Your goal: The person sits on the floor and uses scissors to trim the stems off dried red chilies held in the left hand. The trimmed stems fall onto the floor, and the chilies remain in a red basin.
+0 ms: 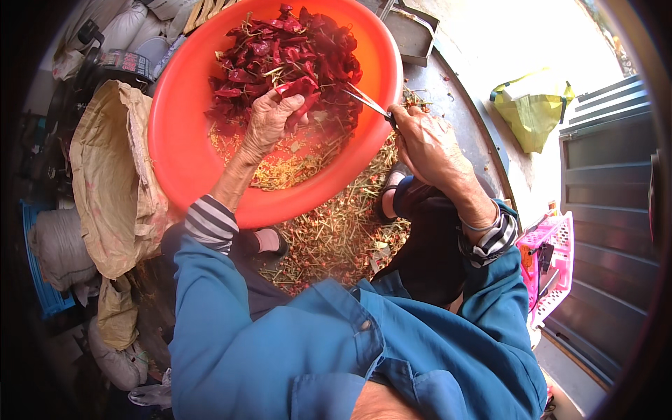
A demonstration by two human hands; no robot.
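Over a large orange plastic basin [252,210], my left hand [270,118] grips a dried red chili pepper [302,97] between thumb and fingers. My right hand [433,144] holds a pair of scissors [370,101] by the handles above the basin's right rim. The blades point left toward the peppers and look slightly parted. A heap of dried red chilies [294,52] with pale stems fills the far part of the basin. Yellow seeds [283,170] and stem bits lie on the basin's near bottom.
Cut stems [336,236] litter the floor between my feet. An open woven sack [107,178] stands left of the basin. To the right are a pink plastic basket [548,262], a yellow-green bag [533,113] and a dark metal door [609,210]. A metal tray [412,34] sits beyond the basin.
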